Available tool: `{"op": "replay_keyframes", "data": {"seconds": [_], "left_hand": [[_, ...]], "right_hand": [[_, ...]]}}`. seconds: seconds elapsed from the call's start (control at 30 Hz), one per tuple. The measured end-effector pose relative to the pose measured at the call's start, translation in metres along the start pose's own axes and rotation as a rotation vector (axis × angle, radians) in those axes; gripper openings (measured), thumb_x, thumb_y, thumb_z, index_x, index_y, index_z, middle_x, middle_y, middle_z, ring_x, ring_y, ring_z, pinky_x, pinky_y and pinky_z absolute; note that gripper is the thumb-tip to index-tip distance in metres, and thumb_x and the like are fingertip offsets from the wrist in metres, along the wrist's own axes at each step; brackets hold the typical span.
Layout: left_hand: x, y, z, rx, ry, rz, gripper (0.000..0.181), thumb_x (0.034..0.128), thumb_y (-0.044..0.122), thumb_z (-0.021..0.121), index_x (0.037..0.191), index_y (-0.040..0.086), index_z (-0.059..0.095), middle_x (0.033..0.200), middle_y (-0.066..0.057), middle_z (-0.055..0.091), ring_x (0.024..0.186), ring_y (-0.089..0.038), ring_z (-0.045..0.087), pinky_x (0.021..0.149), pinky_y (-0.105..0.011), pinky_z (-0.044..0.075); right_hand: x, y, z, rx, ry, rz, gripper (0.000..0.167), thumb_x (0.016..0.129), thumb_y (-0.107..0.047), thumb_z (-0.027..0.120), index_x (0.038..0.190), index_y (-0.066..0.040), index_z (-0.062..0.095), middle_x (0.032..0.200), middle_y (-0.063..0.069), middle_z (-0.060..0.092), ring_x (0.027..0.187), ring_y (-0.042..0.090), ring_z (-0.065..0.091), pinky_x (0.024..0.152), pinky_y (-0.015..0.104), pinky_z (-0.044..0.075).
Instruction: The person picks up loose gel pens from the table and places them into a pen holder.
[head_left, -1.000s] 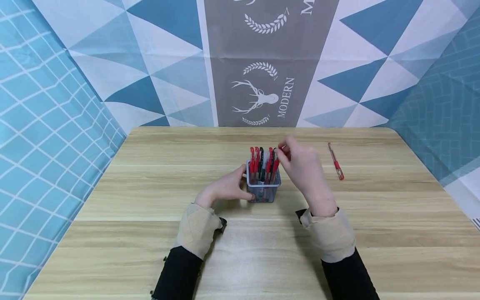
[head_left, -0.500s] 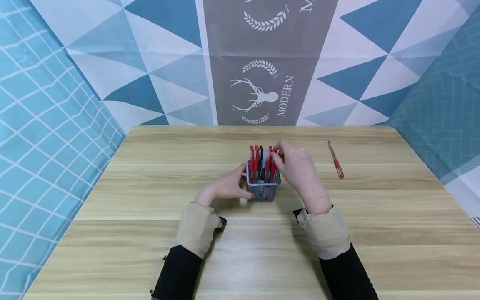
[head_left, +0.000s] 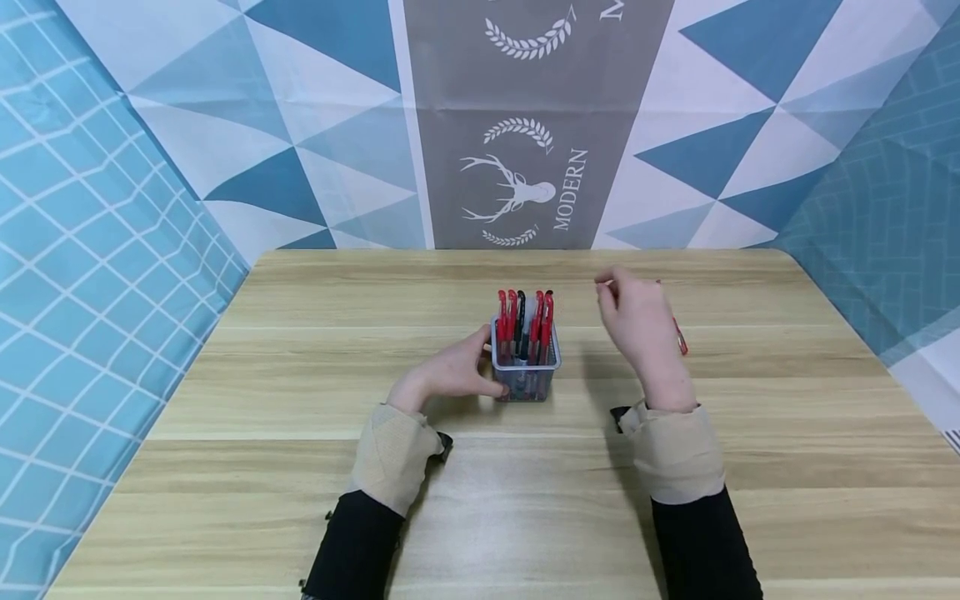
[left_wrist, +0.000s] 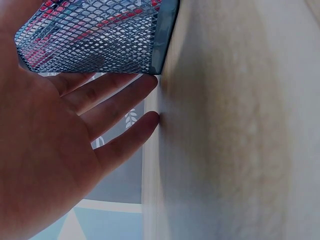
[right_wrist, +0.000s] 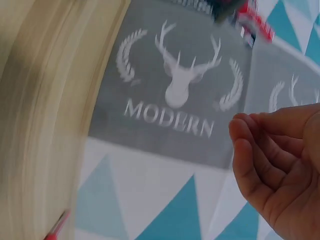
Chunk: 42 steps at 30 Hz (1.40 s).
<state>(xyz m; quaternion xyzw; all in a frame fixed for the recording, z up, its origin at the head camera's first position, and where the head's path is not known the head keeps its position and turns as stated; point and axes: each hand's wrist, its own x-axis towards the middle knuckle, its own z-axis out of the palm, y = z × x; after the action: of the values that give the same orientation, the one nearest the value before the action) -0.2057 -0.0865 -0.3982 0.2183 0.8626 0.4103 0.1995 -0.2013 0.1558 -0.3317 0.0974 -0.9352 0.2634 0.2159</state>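
A small mesh pen holder (head_left: 525,383) stands on the table, with red and black pens (head_left: 534,329) upright in it. My left hand (head_left: 453,368) holds it by its left side, thumb at the front and fingers behind. In the left wrist view, the fingers (left_wrist: 120,95) reach behind the mesh wall. My right hand (head_left: 645,325) is in the air to the right of the holder. Its fingers are curled and thumb meets forefinger, with nothing between them. Beyond it lies a red pen (head_left: 681,337), partly hidden by that hand; its tip also shows low in the right wrist view.
The wooden table (head_left: 300,367) runs back to a patterned cloth backdrop (head_left: 510,183). Blue patterned cloths hang at the left and right sides.
My right hand has let go of the pen at the holder's right side and moved right, towards the lying pen. That pen now stands in the holder. My left hand stays put.
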Motion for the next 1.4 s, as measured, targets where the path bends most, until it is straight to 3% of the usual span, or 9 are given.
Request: {"op": "replay_keyframes", "data": {"seconds": [0.3,0.43,0.53,0.67,0.8,0.97,1.1,1.4], "left_hand": [[0.000,0.001,0.000,0.027,-0.002,-0.019,0.100,0.0653,0.021,0.078,0.144,0.017,0.016,0.132,-0.004,0.046,0.120,-0.019,0.044,0.104,-0.039,0.034],[0.000,0.001,0.000,0.013,-0.003,-0.011,0.098,0.0653,0.019,0.078,0.143,0.017,0.018,0.129,-0.004,0.048,0.118,-0.019,0.045,0.103,-0.039,0.035],[0.000,0.001,0.000,-0.013,-0.005,0.008,0.097,0.0651,0.016,0.077,0.142,0.017,0.019,0.127,-0.004,0.049,0.118,-0.019,0.046,0.103,-0.039,0.035],[0.001,0.000,0.001,-0.025,-0.010,0.013,0.096,0.0653,0.015,0.077,0.142,0.018,0.019,0.125,-0.002,0.049,0.117,-0.018,0.046,0.104,-0.038,0.034],[0.001,-0.001,0.001,-0.018,-0.007,0.009,0.098,0.0651,0.015,0.078,0.143,0.019,0.018,0.126,-0.001,0.048,0.117,-0.018,0.046,0.104,-0.037,0.034],[0.000,0.001,0.000,-0.016,0.000,0.006,0.099,0.0644,0.016,0.078,0.143,0.018,0.018,0.128,-0.003,0.048,0.117,-0.019,0.046,0.104,-0.038,0.035],[0.000,0.001,0.000,-0.034,-0.010,0.008,0.100,0.0645,0.015,0.077,0.144,0.018,0.017,0.128,-0.004,0.047,0.118,-0.020,0.046,0.104,-0.039,0.035],[0.001,-0.001,0.000,-0.036,-0.005,0.010,0.095,0.0652,0.013,0.078,0.141,0.017,0.021,0.127,-0.005,0.048,0.118,-0.021,0.045,0.104,-0.039,0.034]], "right_hand": [[-0.004,0.050,-0.018,-0.019,-0.017,0.145,0.022,0.091,-0.009,0.045,0.102,0.003,0.060,0.088,0.021,0.063,0.071,0.030,0.059,0.059,0.040,0.045],[-0.008,0.072,-0.022,-0.014,-0.109,0.229,0.027,0.089,-0.003,0.040,0.108,0.007,0.057,0.096,0.026,0.060,0.077,0.034,0.057,0.064,0.042,0.045],[-0.012,0.084,-0.024,-0.023,-0.199,0.340,0.030,0.089,-0.007,0.045,0.112,0.011,0.053,0.098,0.029,0.058,0.077,0.034,0.058,0.061,0.039,0.046],[-0.017,0.094,-0.022,-0.040,-0.299,0.514,0.042,0.086,-0.021,0.057,0.110,0.014,0.052,0.085,0.024,0.063,0.071,0.029,0.059,0.055,0.031,0.044],[-0.019,0.099,-0.020,-0.081,-0.388,0.625,0.039,0.084,-0.026,0.060,0.097,0.011,0.060,0.076,0.017,0.062,0.068,0.026,0.055,0.055,0.030,0.041],[-0.022,0.110,-0.015,-0.141,-0.452,0.684,0.032,0.081,-0.027,0.061,0.077,0.005,0.060,0.073,0.015,0.055,0.066,0.025,0.047,0.054,0.031,0.040],[-0.023,0.117,-0.013,-0.173,-0.447,0.679,0.032,0.080,-0.023,0.062,0.080,0.009,0.058,0.080,0.023,0.055,0.069,0.029,0.049,0.055,0.033,0.043],[-0.024,0.118,-0.010,-0.196,-0.436,0.730,0.038,0.081,-0.027,0.060,0.085,0.010,0.058,0.079,0.021,0.054,0.067,0.027,0.048,0.051,0.031,0.043]]}}
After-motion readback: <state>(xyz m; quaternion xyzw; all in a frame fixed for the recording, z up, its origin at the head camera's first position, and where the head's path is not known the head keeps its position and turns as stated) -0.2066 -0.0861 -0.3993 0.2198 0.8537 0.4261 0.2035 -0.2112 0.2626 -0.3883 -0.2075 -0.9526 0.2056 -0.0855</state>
